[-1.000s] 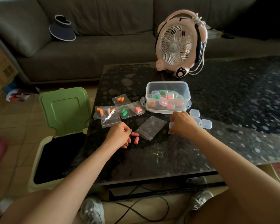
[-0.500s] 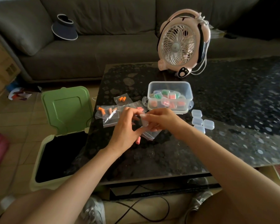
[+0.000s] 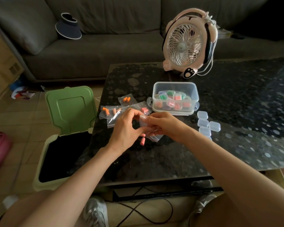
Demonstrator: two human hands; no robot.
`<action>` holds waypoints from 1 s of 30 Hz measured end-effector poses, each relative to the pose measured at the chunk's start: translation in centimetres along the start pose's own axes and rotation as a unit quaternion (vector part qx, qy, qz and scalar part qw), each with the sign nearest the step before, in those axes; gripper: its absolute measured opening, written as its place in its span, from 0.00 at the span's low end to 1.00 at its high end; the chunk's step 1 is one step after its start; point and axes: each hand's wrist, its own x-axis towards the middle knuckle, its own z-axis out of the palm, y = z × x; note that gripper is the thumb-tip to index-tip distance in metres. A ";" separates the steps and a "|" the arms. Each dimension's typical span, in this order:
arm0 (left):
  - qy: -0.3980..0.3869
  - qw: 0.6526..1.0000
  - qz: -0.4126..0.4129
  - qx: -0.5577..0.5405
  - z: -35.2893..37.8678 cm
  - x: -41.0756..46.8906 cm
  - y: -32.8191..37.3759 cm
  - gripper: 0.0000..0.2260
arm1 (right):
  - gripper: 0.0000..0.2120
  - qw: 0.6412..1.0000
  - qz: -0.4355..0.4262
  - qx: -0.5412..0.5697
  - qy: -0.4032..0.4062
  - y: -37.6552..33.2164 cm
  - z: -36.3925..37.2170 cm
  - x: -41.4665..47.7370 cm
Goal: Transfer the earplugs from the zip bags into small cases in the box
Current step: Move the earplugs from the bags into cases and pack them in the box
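Holds a small case just above the table, between both hands. Grips its left side with the curled fingers and thumb of the left hand; pinches its right side with the right hand, thumb on top, fingers bent underneath. Cannot tell whether the lid is open or closed, too much of it being hidden by fingers.

Shows two pink earplugs loose on the table right below the hands, touching an empty bag that lies flat under the right hand. Shows, just beyond the left hand, a cluster of zip bags overlapping one another, with orange, peach and pink plugs inside; one more of them a little farther back, holding two orange plugs.

Has, behind the right hand, a clear box, open on top and partly filled with little cases of green, pink, red and purple contents; just right of the right wrist, near the box's front corner, a clump of empty cases touching one another.

Stands a pink fan upright at the table's far edge, behind the box. Places a green bin on the floor left of the table, lid tipped back, dark inside. Backs it all with a grey sofa, a dark visor on its seat.
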 end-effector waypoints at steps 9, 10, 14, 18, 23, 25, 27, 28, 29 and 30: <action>-0.047 0.998 -0.009 0.030 -0.9 -0.3 -1.0 0.17 | 0.19 0.999 0.007 -0.045 0.027 -0.2 0.8 0.6; -0.047 0.998 -0.009 0.039 -1.1 -0.3 -1.2 0.16 | 0.19 0.998 0.002 -0.057 0.035 -0.2 1.0 0.7; -0.045 0.996 -0.011 0.078 -2.0 -0.6 -1.8 0.21 | 0.15 0.990 -0.020 -0.119 0.072 -0.3 1.5 1.4; -0.043 0.994 -0.023 0.093 -2.5 -1.1 -2.0 0.20 | 0.12 0.991 -0.031 -0.105 0.071 -0.5 1.8 1.7; -0.064 0.993 -0.072 0.066 -2.5 -1.3 -2.2 0.16 | 0.13 0.990 -0.048 -0.112 0.071 -0.2 2.3 2.2; -0.075 0.991 -0.086 0.070 -2.5 -1.4 -2.4 0.17 | 0.12 0.990 -0.070 -0.109 0.064 -0.2 2.6 2.3; -0.078 0.989 -0.100 0.072 -2.8 -1.3 -2.6 0.16 | 0.10 0.990 -0.091 -0.083 0.066 -0.3 2.7 2.4; -0.077 0.989 -0.111 0.063 -3.0 -1.2 -2.8 0.17 | 0.09 0.989 -0.097 -0.082 0.073 -0.3 2.7 2.5; -0.076 0.988 -0.123 0.050 -3.3 -1.1 -3.0 0.17 | 0.08 0.986 -0.101 -0.100 0.083 -0.2 2.6 2.7; -0.077 0.987 -0.134 0.036 -3.6 -1.0 -3.1 0.17 | 0.07 0.979 -0.104 -0.144 0.096 0.1 2.5 2.9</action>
